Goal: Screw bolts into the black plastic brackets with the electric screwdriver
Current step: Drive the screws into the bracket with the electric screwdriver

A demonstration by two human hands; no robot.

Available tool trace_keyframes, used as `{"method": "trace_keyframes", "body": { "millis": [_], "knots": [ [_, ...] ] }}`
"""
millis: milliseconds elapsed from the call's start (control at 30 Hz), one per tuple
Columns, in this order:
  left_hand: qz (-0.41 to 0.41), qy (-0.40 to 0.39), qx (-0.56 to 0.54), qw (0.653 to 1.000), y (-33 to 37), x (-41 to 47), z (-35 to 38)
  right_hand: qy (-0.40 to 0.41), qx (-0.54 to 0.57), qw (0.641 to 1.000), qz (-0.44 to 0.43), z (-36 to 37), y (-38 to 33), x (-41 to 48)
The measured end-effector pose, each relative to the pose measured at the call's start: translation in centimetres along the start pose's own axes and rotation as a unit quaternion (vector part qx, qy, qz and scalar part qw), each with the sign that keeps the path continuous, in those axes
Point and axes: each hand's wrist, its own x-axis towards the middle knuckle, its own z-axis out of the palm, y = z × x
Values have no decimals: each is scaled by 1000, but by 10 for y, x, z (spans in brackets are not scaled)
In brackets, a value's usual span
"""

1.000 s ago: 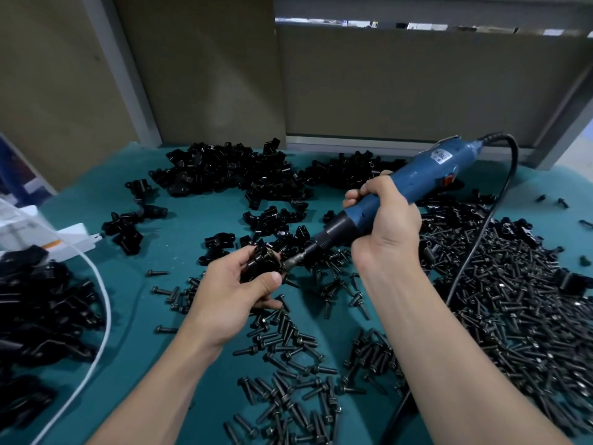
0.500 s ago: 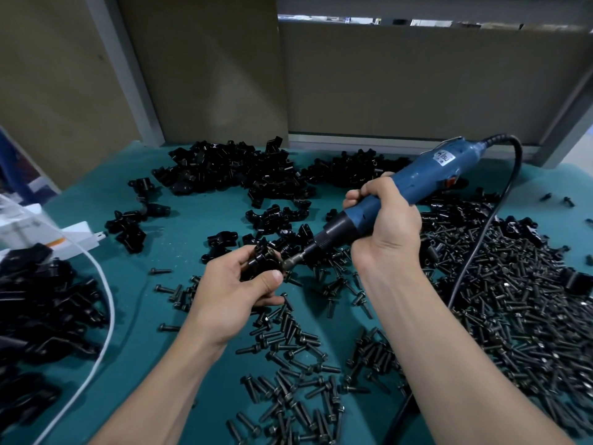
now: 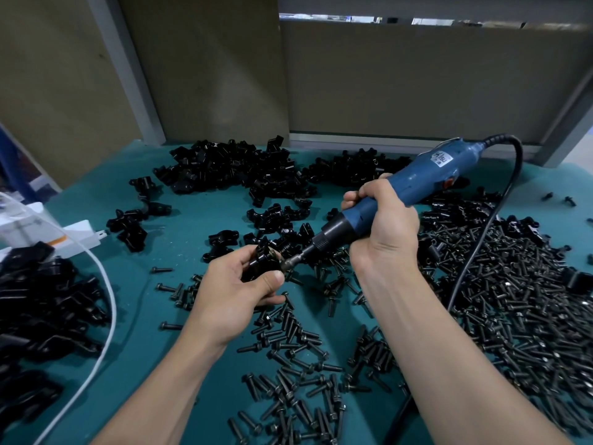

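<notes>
Drab partition panels back a teal bench mat [image 3: 199, 342] that carries the whole job. At its centre the left hand [image 3: 237, 293] curls thumb and fingers round one black bracket [image 3: 261, 264], held just off the mat. The right hand [image 3: 382, 229], at 2 o'clock from it, is clenched round the blue electric screwdriver [image 3: 426, 178]. Its bit meets the bracket's side, so a bolt is apparently being driven, though the bolt itself is hidden. Outward, loose bolts [image 3: 513, 300] sprawl thickly from 3 to 6 o'clock, and a heap of brackets [image 3: 231, 168] lies at 12 o'clock. A darker pile [image 3: 38, 303] at 9 o'clock, beside a white cable [image 3: 112, 309], may be finished pieces, but I cannot tell. Judging by the stock left, most of the work remains.
</notes>
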Motion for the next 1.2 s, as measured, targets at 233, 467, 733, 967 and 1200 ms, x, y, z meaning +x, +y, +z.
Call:
{"method": "trace_keyframes", "body": {
  "millis": [233, 467, 733, 967, 1200],
  "knots": [
    [-19, -21, 8, 1000, 4, 0, -1, -20, -18, 1000, -12, 0, -1, -1],
    [-84, -82, -87, 989, 12, 1, -6, -90, 3, 996, 25, 5, -13, -2],
    [-149, -86, -155, 973, 18, 0, -20, -124, 52, 987, 85, 2, -32, 0],
    [-68, -74, -19, 995, 10, -4, -6, -4, 63, 996, 66, 2, -14, -2],
    [-59, -10, 10, 998, 11, -5, -3, -16, 52, 997, 48, 4, -11, -2]
  ]
}}
